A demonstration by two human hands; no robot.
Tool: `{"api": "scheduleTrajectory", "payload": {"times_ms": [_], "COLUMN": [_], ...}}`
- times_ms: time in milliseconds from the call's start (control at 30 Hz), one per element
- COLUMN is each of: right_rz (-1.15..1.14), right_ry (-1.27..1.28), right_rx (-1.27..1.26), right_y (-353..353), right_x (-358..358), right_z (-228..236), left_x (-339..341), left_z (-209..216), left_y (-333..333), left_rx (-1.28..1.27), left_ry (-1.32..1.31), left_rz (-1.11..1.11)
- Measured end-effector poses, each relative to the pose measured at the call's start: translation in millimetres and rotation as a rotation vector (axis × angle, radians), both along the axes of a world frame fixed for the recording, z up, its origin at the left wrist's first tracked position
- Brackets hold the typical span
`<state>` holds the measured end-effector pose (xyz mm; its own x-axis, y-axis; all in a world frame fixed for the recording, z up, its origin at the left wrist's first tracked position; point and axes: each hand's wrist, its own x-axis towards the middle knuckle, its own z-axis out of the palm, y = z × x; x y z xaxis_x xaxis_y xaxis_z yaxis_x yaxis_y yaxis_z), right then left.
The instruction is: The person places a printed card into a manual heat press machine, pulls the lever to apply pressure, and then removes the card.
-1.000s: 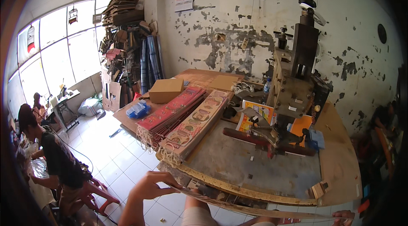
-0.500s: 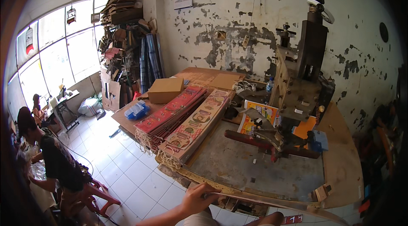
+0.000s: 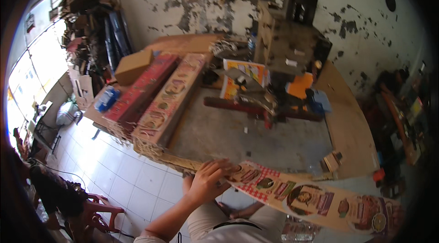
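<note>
My left hand is closed on the left end of a long printed card strip with food pictures and red-checked patches. The strip slants across my lap, in front of the worktable, its far end reaching the lower right. My right hand is not in view. Just beyond the strip lies the grey metal plate of the worktable. To its left are a stack of cream printed strips and a stack of red ones, both with white string loops hanging at the near end.
A tall dark metal machine stands at the back, with a red-edged bar before it. A cardboard box, a blue plastic bundle and a small wooden block sit around the table. A red stool and a person are at left.
The printed strip, seen edge-on before, now shows its printed face at lower right. My left hand is still at its left end. The view has swung right and downward.
</note>
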<state>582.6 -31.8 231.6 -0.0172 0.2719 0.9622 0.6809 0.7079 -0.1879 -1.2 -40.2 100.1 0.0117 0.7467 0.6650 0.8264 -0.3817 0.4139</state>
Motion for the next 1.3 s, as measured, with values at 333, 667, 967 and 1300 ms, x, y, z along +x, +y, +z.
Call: {"api": "scheduleTrajectory", "payload": {"times_ms": [333,667,967,1300], "right_rz": [-0.048,0.277,0.452,0.504], "right_ry": [-0.286,-0.647,-0.698,-0.789], "right_rx": [-0.054,-0.53,-0.669,-0.769], "right_y": [-27,-34,-51,-71], "right_x": [-12,-117,-170,-198], "right_z": [2,-20,-48,-80], "left_x": [14,-10,-10,-5], "left_z": [-53,-76,-80,-79], "left_y": [65,80,82,81], "left_rx": [-0.095,-0.234,-0.224,-0.231], "left_ry": [-0.003,-0.29,-0.188,-0.067], "left_rz": [-0.094,0.05,0.01,0.026]}}
